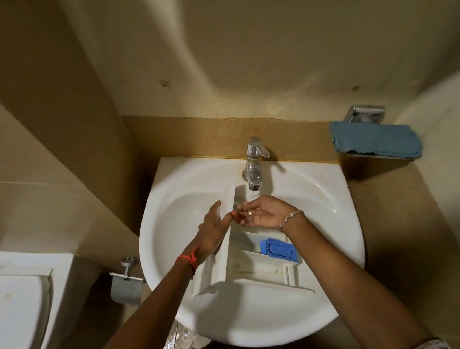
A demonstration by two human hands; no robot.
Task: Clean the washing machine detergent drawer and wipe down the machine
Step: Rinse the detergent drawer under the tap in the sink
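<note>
left hand (210,229) grips detergent drawer (251,269) wall in sink (332,214); right hand (264,213) loosely open under tap (254,168).

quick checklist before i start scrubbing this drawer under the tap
1. Drawer placed: ok. The detergent drawer lies in the sink, far end below the tap.
2. Drawer steadied: ok. The left hand holds its left wall.
3. Working hand free: ok. The right hand is cupped under the spout, holding nothing.
4. Water running: cannot tell.
5. Blue insert taken out: not ok. It sits in the drawer.
6. Cloth at hand: ok. The blue cloth lies right of the sink.
</note>
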